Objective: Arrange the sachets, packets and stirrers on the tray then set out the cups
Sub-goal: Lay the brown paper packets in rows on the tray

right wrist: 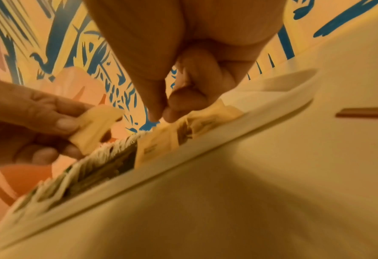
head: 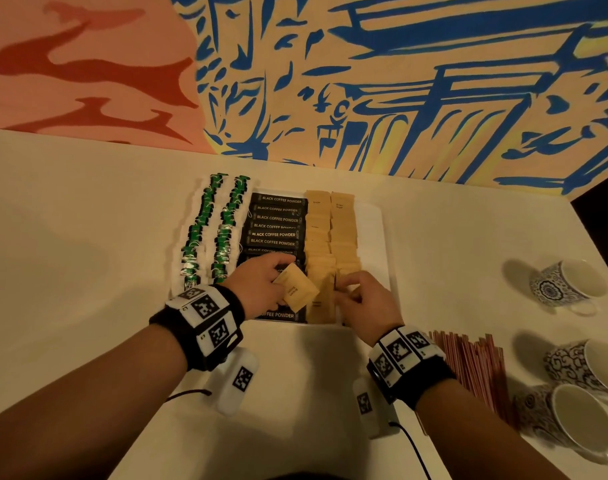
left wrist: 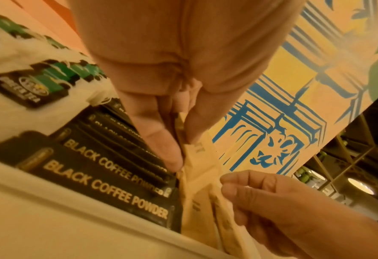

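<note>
A white tray point(head: 372, 230) holds rows of green tea bags point(head: 205, 230), black coffee powder packets point(head: 276, 220) and brown sugar sachets point(head: 330, 230). My left hand point(head: 278, 282) hovers over the tray's near end and pinches a loose brown sugar sachet point(head: 295, 288) between thumb and fingers. The left wrist view shows that sachet point(left wrist: 200, 164) edge-on in the pinch. My right hand point(head: 347, 289) is at the near end of the right sugar column. Its thumb and forefinger point(right wrist: 154, 112) pinch the top edge of a sachet point(right wrist: 159, 140) lying in the tray.
A bundle of red-brown stirrers point(head: 475, 372) lies on the white table to the right of my right wrist. Three patterned cups point(head: 569, 282) point(head: 586, 365) point(head: 569, 417) stand near the table's right edge. A painted wall rises behind the tray.
</note>
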Action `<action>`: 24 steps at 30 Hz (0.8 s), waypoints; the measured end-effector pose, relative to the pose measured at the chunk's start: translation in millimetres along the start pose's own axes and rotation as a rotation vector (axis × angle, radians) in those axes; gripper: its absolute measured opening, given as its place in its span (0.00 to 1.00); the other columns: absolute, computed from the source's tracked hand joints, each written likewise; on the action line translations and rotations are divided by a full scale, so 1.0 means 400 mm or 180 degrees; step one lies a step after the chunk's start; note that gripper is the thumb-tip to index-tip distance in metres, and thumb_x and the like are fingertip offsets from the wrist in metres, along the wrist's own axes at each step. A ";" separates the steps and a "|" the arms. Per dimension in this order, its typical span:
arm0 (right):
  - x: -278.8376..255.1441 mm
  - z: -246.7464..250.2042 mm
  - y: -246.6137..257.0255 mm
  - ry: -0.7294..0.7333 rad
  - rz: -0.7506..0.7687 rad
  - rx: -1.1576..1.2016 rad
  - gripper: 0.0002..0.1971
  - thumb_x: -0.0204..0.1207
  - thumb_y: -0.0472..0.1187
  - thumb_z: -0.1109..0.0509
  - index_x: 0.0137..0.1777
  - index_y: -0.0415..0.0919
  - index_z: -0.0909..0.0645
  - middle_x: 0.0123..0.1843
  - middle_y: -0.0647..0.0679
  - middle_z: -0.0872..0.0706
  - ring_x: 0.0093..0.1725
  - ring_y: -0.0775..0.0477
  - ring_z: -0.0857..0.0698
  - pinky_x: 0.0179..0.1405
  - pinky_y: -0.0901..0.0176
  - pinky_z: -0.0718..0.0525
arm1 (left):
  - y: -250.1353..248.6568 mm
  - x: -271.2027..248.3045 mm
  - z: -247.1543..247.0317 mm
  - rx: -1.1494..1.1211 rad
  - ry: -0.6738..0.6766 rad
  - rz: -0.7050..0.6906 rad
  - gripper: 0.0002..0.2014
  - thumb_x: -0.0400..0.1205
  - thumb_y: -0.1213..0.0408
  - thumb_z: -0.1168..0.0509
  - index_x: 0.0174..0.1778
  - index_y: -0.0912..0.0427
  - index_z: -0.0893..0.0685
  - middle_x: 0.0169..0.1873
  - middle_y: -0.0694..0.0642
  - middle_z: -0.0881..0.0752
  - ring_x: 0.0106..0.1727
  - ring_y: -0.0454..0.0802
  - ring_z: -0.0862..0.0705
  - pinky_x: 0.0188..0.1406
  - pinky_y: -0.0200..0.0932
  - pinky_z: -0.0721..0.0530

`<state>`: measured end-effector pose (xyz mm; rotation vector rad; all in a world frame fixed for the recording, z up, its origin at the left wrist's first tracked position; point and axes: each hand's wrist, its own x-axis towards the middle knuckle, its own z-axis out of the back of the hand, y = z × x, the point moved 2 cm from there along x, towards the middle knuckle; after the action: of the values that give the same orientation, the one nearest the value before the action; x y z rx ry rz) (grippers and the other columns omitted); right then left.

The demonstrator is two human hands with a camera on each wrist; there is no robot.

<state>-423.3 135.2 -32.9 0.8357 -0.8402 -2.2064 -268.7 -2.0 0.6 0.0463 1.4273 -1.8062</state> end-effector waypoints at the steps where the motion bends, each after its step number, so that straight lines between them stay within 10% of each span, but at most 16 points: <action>1: -0.002 0.000 0.004 -0.0007 0.0085 0.0137 0.06 0.77 0.51 0.30 0.52 0.56 0.22 0.43 0.59 0.16 0.44 0.56 0.15 0.47 0.56 0.13 | -0.007 0.000 -0.007 -0.0068 0.0006 0.0014 0.26 0.81 0.76 0.38 0.74 0.51 0.28 0.54 0.58 0.14 0.45 0.50 0.12 0.36 0.38 0.12; 7: -0.021 -0.002 0.026 0.0202 0.0422 0.0626 0.10 0.78 0.49 0.31 0.57 0.52 0.16 0.46 0.59 0.14 0.47 0.57 0.15 0.47 0.62 0.17 | -0.046 -0.001 -0.055 -0.0707 0.0134 0.0145 0.18 0.81 0.76 0.36 0.63 0.51 0.21 0.40 0.56 0.12 0.38 0.48 0.14 0.37 0.39 0.13; 13: -0.036 0.009 -0.009 0.0289 0.0312 0.0741 0.06 0.75 0.44 0.27 0.40 0.57 0.13 0.36 0.55 0.12 0.39 0.51 0.14 0.48 0.48 0.13 | -0.049 0.011 -0.076 -0.0848 -0.0086 0.0152 0.18 0.76 0.73 0.28 0.60 0.55 0.21 0.41 0.60 0.14 0.37 0.52 0.13 0.42 0.45 0.11; 17: -0.052 0.030 -0.022 0.0356 0.0149 0.1144 0.09 0.76 0.37 0.28 0.42 0.54 0.13 0.40 0.49 0.09 0.39 0.50 0.13 0.36 0.63 0.18 | -0.050 0.020 -0.100 -0.0873 0.0001 0.0175 0.12 0.80 0.73 0.33 0.59 0.59 0.20 0.43 0.61 0.14 0.35 0.50 0.13 0.40 0.45 0.10; 24: -0.071 0.075 -0.047 0.0501 0.0302 0.1671 0.27 0.74 0.18 0.45 0.61 0.47 0.20 0.44 0.36 0.10 0.44 0.36 0.10 0.36 0.59 0.15 | -0.068 0.031 -0.143 -0.0926 0.0088 0.0313 0.08 0.83 0.72 0.38 0.55 0.60 0.19 0.39 0.57 0.16 0.27 0.44 0.14 0.27 0.38 0.15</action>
<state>-434.0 177.1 -19.4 1.1670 -1.3753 -1.8278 -318.3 39.0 -4.1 -0.0082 1.6649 -1.5096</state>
